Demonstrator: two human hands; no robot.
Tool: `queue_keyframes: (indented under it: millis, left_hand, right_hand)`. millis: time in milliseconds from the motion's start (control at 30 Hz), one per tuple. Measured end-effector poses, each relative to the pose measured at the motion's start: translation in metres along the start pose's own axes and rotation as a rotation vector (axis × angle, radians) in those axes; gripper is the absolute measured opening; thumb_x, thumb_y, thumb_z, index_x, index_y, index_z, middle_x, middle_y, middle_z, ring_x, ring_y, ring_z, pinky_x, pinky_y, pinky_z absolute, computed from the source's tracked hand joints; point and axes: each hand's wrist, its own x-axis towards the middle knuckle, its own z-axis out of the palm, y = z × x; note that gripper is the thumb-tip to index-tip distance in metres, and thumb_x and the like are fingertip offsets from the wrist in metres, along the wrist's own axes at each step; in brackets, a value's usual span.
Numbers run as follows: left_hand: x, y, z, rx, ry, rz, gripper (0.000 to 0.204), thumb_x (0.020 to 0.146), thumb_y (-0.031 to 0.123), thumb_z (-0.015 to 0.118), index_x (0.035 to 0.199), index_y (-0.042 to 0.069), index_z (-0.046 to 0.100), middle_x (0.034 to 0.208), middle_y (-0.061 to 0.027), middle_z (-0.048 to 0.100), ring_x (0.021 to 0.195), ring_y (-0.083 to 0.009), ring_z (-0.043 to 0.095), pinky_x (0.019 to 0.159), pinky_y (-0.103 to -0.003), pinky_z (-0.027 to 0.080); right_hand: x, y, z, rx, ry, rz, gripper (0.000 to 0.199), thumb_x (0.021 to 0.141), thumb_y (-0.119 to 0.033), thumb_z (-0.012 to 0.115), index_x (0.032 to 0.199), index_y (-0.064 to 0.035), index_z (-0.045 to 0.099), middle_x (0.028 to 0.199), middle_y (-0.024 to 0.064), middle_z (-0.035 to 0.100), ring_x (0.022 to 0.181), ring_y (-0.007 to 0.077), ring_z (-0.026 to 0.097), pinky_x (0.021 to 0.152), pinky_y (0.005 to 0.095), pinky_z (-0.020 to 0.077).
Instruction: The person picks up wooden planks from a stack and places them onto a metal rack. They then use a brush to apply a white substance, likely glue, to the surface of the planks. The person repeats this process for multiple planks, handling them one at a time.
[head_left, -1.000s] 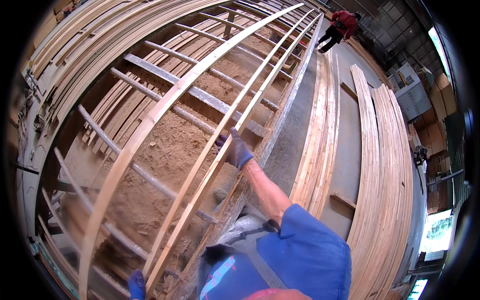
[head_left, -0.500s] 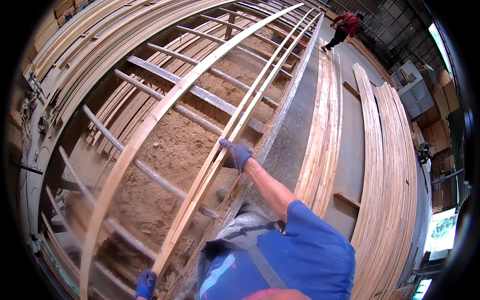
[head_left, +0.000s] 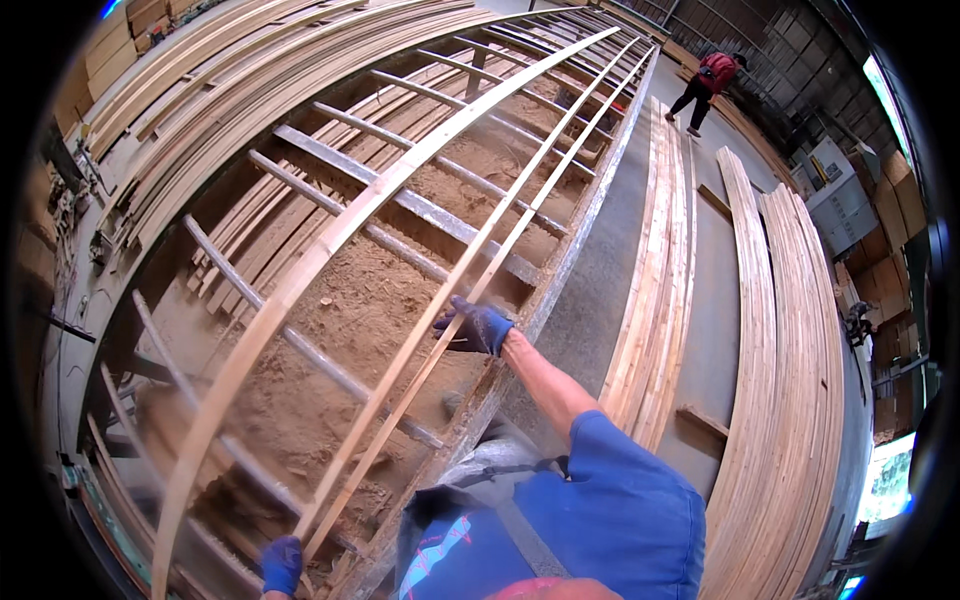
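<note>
Two narrow wooden strips lie lengthwise before me, a left strip and a right strip, with a thin gap between them. My right hand, in a dark blue glove, is closed around the right strip, thumb on top and fingers beneath. At the near end, my left hand, also gloved, is curled at the end of the left strip; its fingertips are partly hidden. Both strips rest on the metal crossbars of a long rack. Farther left, a wider board lies along the same bars, apart from my hands.
Sawdust covers the space below the bars. The rack's metal side rail runs close by my right arm. Stacked boards lie on the floor to the right, with more stacks beyond. A person in red stands far off.
The two strips, side by side before, now have a gap between them. My right hand's fingers have shifted onto the right strip. The distant person has moved slightly.
</note>
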Motion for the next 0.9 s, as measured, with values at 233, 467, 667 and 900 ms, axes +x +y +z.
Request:
queue_keyframes:
  millis: [233, 467, 667, 900]
  left_hand:
    - [0.008, 0.113, -0.037, -0.159, -0.150, -0.055, 0.042, 0.088, 0.040, 0.065, 0.105, 0.002, 0.066, 0.089, -0.0198, 0.067, 0.079, -0.0384, 0.063, 0.073, -0.048, 0.051]
    - [0.055, 0.169, 0.037, 0.166, 0.095, 0.267, 0.046, 0.076, 0.039, 0.074, 0.106, 0.005, 0.065, 0.088, -0.0196, 0.065, 0.083, -0.0390, 0.063, 0.074, -0.047, 0.050]
    - [0.032, 0.190, 0.056, 0.194, 0.143, 0.193, 0.049, 0.072, 0.040, 0.076, 0.103, 0.003, 0.065, 0.091, -0.0195, 0.065, 0.083, -0.0397, 0.062, 0.075, -0.048, 0.050]
    - [0.046, 0.189, 0.066, 0.072, 0.143, 0.107, 0.037, 0.094, 0.035, 0.061, 0.107, 0.001, 0.065, 0.082, -0.0120, 0.062, 0.069, -0.0230, 0.059, 0.058, -0.036, 0.050]
  right_hand:
    - [0.044, 0.042, -0.012, 0.068, 0.186, -0.353, 0.036, 0.093, -0.030, 0.069, 0.118, -0.0052, 0.062, 0.104, 0.0101, 0.068, 0.095, 0.0277, 0.068, 0.083, 0.0399, 0.0594]
    - [-0.015, 0.040, -0.023, 0.000, 0.262, -0.327, 0.037, 0.087, -0.032, 0.076, 0.106, -0.0016, 0.066, 0.099, 0.0106, 0.069, 0.089, 0.0202, 0.068, 0.077, 0.0347, 0.0586]
    - [-0.111, -0.024, 0.002, -1.465, 0.216, -0.216, 0.060, 0.084, -0.056, 0.066, 0.092, 0.0034, 0.070, 0.086, 0.0258, 0.070, 0.085, 0.0315, 0.070, 0.078, 0.0417, 0.0537]
    - [-0.059, -0.169, -0.042, -2.645, -0.091, -0.721, 0.072, 0.077, -0.049, 0.073, 0.140, -0.0198, 0.051, 0.139, 0.0130, 0.054, 0.131, 0.0302, 0.048, 0.108, 0.0572, 0.0334]
